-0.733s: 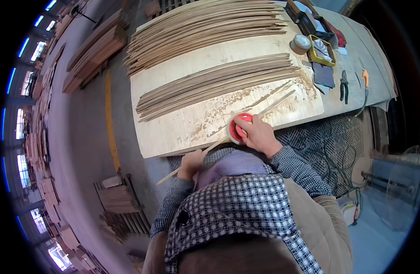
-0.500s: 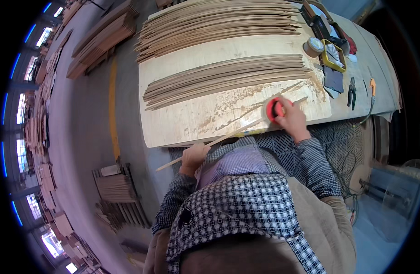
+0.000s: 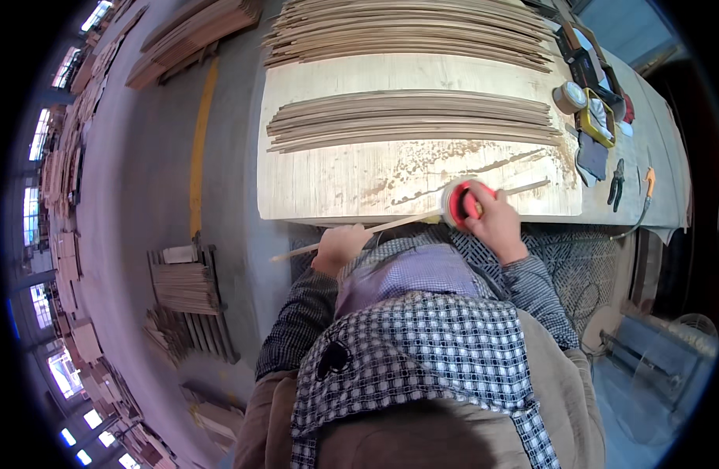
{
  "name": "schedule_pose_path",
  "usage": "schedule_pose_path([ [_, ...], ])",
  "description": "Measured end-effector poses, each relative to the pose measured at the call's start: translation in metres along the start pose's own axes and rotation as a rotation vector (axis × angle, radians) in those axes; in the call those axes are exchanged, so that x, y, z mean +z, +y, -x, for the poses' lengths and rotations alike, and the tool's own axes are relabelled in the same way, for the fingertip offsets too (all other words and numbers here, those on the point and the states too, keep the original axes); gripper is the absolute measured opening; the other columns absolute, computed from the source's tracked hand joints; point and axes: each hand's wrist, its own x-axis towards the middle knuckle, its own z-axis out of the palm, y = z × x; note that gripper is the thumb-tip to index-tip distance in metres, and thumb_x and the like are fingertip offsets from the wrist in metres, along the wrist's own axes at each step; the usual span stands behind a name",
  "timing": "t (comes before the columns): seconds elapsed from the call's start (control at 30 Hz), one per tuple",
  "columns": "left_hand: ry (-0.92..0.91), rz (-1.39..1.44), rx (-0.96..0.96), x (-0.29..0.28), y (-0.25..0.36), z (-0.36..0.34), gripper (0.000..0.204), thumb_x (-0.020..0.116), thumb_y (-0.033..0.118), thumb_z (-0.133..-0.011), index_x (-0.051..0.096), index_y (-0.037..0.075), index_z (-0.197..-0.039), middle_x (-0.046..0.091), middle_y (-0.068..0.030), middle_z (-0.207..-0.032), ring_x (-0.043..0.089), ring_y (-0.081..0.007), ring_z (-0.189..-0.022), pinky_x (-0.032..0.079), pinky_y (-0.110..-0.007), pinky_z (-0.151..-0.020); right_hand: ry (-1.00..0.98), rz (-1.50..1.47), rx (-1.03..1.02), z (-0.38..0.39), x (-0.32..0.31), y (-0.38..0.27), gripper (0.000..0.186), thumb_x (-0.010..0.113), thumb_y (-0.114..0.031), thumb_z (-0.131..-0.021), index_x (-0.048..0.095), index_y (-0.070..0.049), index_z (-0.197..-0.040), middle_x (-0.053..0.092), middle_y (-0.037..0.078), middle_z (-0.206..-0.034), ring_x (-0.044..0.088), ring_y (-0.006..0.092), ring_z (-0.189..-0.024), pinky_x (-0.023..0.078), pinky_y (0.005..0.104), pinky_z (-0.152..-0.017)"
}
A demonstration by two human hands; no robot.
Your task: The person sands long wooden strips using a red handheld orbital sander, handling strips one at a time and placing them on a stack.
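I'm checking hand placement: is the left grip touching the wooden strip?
Touching. The head view shows the left grip closed around the wooden strip, which sticks out on both sides.

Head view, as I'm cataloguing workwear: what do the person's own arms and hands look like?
The left hand and right hand are ungloved. Finely checked, dark-and-pale fabric sleeves cover both forearms nearly to the wrists; plain brown fabric shows higher up.

Pale board (image 3: pixel 320 184): brightly lit, its grain readable
Windows (image 3: pixel 62 374) far left of board: white glare
Floor (image 3: pixel 238 156) left of board: dimmer, grey
Red disc (image 3: pixel 455 205) at board's near edge: motion-blurred
Fisheye rim around board: black corners, curved distortion
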Motion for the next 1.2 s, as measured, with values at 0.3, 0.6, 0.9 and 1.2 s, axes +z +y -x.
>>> schedule_pose_path([
  [0.3, -0.054, -0.020, 0.093, 0.002, -0.004, -0.012, 0.030, 0.044, 0.034, -0.091, 0.059, 0.009, -0.081, 0.063, -0.0118, -0.076, 0.062, -0.0320, -0.071, 0.048, -0.046, -0.059, -0.208, -0.069, -0.157, 0.004, 0.018, -0.075, 0.053, 0.063, -0.017, -0.071, 0.050, -0.029, -0.122, 0.052, 0.021, -0.100, 0.059, 0.0388, -0.081, 0.051, 0.0443, -0.065],
  [0.6, 0.125, -0.170, 0.159, 0.044, -0.050, 0.012, 0.027, 0.050, 0.038, -0.081, 0.059, 0.016, -0.068, 0.057, -0.0077, -0.065, 0.061, -0.0288, -0.059, 0.047, -0.043, -0.047, -0.049, 0.019, 0.299, 0.000, -0.025, 0.011, 0.067, 0.074, -0.027, -0.063, 0.049, -0.029, -0.125, 0.053, 0.019, -0.096, 0.060, 0.0387, -0.082, 0.050, 0.0431, -0.073],
  [0.9, 0.052, -0.111, 0.089, 0.029, -0.041, 0.004, 0.025, 0.046, 0.035, -0.086, 0.060, 0.016, -0.078, 0.059, -0.0093, -0.075, 0.062, -0.0298, -0.064, 0.048, -0.043, -0.051, 0.140, 0.080, 0.504, 0.008, -0.034, 0.099, 0.067, 0.072, -0.023, -0.061, 0.050, -0.027, -0.124, 0.055, 0.020, -0.101, 0.059, 0.0388, -0.089, 0.049, 0.0426, -0.080],
  [1.2, 0.046, -0.119, -0.058, 0.047, -0.049, 0.008, 0.037, 0.046, 0.039, -0.090, 0.055, 0.007, -0.072, 0.058, -0.0133, -0.063, 0.060, -0.0348, -0.062, 0.046, -0.047, -0.055, -0.100, -0.122, 0.130, 0.021, -0.016, -0.001, 0.062, 0.066, -0.022, -0.067, 0.049, -0.029, -0.126, 0.055, 0.017, -0.094, 0.058, 0.0363, -0.087, 0.050, 0.0420, -0.073],
])
